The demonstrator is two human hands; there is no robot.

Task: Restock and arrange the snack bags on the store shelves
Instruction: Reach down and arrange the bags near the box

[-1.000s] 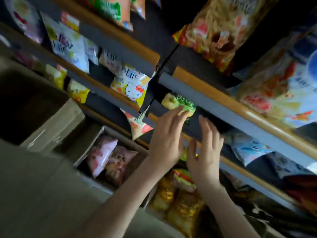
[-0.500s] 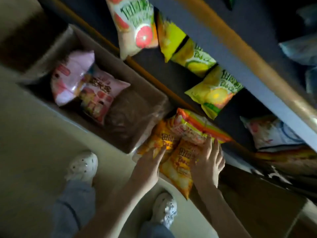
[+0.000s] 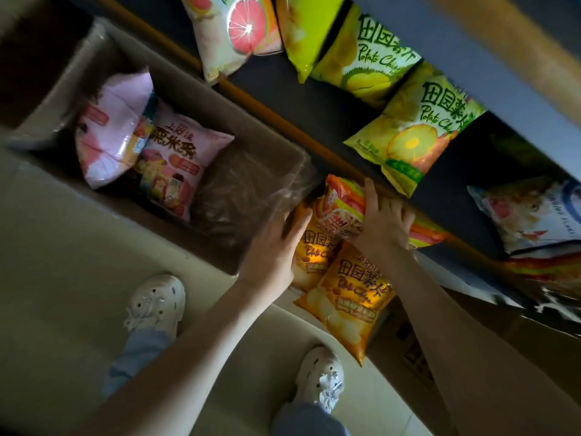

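Right hand (image 3: 386, 221) lies on the striped snack bag (image 3: 341, 199), fingers spread flat, right at the front edge of the bottom shelf (image 3: 314, 102). Left hand (image 3: 276, 247) touches the left side of the two orange potato chip bags (image 3: 349, 297), just beside the plastic-lined carton (image 3: 201, 99) with pink bags (image 3: 169, 158). Can't tell if its fingers curl

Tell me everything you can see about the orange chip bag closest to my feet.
The orange potato chip bag is glossy film, puffed, sealed, printed with dark Chinese characters and chips. It lies face up, one corner toward the shoes, overlapping a second orange bag. The right wrist crosses its upper edge; nothing grips it.
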